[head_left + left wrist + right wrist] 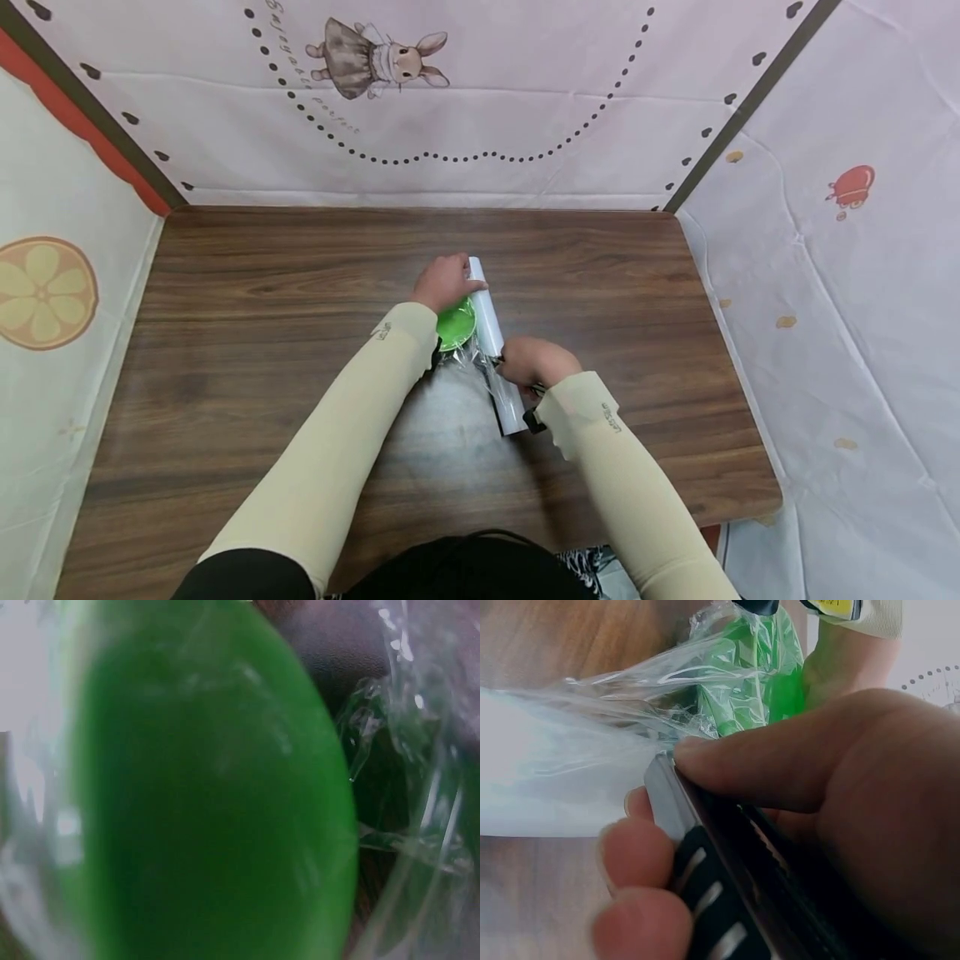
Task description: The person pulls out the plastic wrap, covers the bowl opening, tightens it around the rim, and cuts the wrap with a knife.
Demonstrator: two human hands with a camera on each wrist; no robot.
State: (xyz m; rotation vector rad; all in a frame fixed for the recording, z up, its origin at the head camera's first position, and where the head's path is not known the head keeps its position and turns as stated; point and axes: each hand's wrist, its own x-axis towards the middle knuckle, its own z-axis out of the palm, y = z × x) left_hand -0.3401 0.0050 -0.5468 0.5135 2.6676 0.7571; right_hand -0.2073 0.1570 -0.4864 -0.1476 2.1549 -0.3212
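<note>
Covering a green dish [455,326], clear film [649,691] glistens; left hand [442,284] grips white roll [487,321], right hand [538,363] black tool [718,900].

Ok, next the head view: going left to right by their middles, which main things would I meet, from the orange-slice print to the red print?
Orange-slice print → left hand → white roll → right hand → red print on the right-hand wall.

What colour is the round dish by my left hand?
Bright green; the dish shows best in the head view.
</note>
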